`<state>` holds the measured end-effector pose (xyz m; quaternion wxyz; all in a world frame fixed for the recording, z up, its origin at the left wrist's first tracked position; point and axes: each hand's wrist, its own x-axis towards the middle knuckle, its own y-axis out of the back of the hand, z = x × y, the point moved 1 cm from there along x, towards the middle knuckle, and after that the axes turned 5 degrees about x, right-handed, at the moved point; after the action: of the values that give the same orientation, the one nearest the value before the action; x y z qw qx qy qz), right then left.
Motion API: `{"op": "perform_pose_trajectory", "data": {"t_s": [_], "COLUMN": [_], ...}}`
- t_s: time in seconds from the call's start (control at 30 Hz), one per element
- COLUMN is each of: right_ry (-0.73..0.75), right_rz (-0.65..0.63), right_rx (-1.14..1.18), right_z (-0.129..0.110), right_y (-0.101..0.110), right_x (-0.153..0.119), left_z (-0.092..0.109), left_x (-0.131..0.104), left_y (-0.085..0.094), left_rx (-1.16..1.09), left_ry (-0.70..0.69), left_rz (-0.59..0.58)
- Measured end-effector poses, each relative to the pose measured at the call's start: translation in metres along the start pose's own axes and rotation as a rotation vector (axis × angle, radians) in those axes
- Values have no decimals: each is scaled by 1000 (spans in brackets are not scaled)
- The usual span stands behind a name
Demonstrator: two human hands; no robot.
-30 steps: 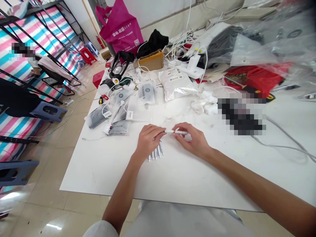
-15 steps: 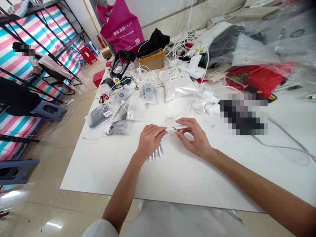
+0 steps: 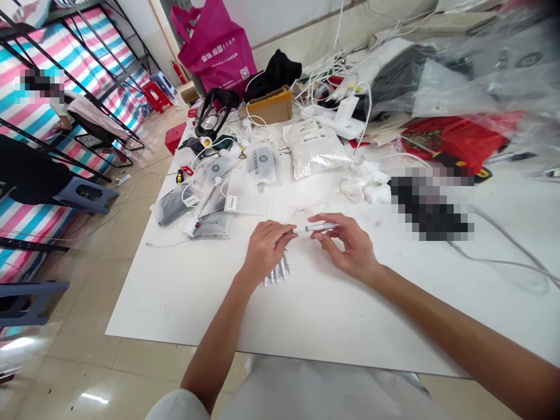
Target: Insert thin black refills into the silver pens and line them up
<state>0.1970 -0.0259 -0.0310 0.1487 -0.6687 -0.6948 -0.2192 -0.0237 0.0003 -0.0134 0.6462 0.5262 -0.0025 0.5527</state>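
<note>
A slim white and silver pen [image 3: 305, 228] is held level above the table between my hands. My left hand [image 3: 266, 246] is closed, its thumb and fingers pinching the pen's left end. My right hand [image 3: 350, 248] curls round the other end, with the fingers along the upper side and the thumb below. Under my left hand, several similar pens [image 3: 280, 271] lie side by side on the white table [image 3: 184, 303]; their far ends are hidden by that hand.
Printed pouches [image 3: 262, 163] and a cable lie beyond my left hand. A white parcel bag [image 3: 317, 151], crumpled tissue [image 3: 367, 184] and a cardboard box [image 3: 269, 108] sit farther back. To the right are a blurred-out dark item [image 3: 431, 210] and a grey cable [image 3: 511, 227].
My right hand has slid slightly to the right along the pen, and its fingers have shifted. The left hand keeps its place and grip.
</note>
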Motion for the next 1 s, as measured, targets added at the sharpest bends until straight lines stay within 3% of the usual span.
{"op": "perform_pose_trajectory", "data": {"t_s": [0.2, 0.4, 0.6, 0.8, 1.0], "right_ry": [-110, -166, -216, -262, -401], "right_rz": [126, 35, 125, 33, 102], "right_rx": [93, 220, 207, 274, 531], "right_z": [5, -3, -4, -5, 7], "right_y": [5, 1, 2, 0, 3], "right_x": [4, 12, 13, 12, 21], "left_z": [6, 8, 10, 14, 16], "left_x": [-2, -3, -5, -6, -2], "left_y": [-4, -7, -10, -13, -5], "left_rx": [-23, -15, -59, -23, -29], "left_ry": [-14, 37, -13, 56, 11], "left_rz": [20, 3, 21, 4, 1]}}
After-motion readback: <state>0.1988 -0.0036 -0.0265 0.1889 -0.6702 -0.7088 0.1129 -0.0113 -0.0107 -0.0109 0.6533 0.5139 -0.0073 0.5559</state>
